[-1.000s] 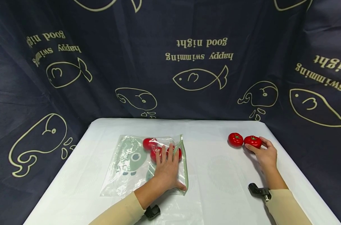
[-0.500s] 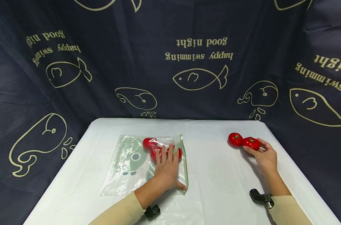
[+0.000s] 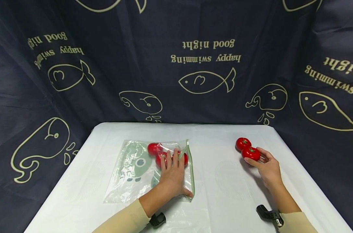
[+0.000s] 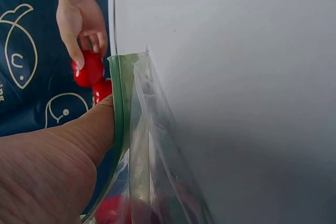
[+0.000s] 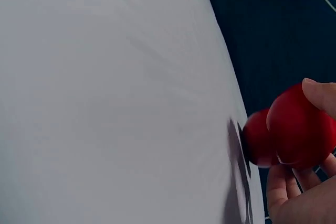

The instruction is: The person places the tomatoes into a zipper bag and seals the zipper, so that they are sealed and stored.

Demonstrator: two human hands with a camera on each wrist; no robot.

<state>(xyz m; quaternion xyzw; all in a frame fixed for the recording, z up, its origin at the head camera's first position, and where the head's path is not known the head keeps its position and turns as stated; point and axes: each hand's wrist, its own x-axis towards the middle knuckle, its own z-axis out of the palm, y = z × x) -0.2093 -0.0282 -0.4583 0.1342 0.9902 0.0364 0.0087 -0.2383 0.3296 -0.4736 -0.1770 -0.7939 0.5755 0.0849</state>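
Red tomato [image 3: 250,154] in the right hand [image 3: 269,168], well right of the clear bag [image 3: 130,191].
The thumb and curled fingers grip it from the side away from the bag; a second tomato [image 3: 242,143] lies just beside it. The left hand [image 3: 172,181], fingers straight and spread, rests on the bag over tomatoes [image 3: 158,160] inside.

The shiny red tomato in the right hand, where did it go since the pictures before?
The shiny red round tomato moved left and a little toward the person, carried by the right hand, which held it all along. It now partly hides the other shiny red round tomato. That one stayed put, and so did the left hand on the clear plastic bag.
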